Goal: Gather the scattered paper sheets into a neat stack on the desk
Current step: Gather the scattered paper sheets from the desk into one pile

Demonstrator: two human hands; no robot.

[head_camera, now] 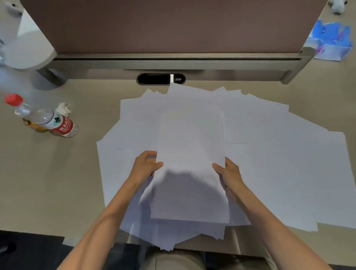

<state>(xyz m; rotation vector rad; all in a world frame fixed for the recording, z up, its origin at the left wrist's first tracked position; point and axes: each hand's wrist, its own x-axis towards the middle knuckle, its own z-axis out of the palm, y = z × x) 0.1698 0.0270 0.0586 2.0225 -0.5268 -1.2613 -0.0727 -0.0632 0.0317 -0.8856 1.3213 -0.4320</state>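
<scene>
Several white paper sheets (pixel 286 162) lie fanned and overlapping across the beige desk (pixel 34 178). A partly squared stack of sheets (pixel 190 152) is held above them at the centre. My left hand (pixel 145 167) grips the stack's left edge, thumb on top. My right hand (pixel 228 175) grips its right edge, thumb on top too. Loose sheets beneath the stack jut past the desk's front edge (pixel 166 240).
A water bottle (pixel 46 120) with a red cap stands at the left, beside a crumpled tissue (pixel 64 108). A brown partition panel (pixel 169 23) closes the back, with a cable slot (pixel 160 79) below it. A blue and white box (pixel 330 42) sits at far right.
</scene>
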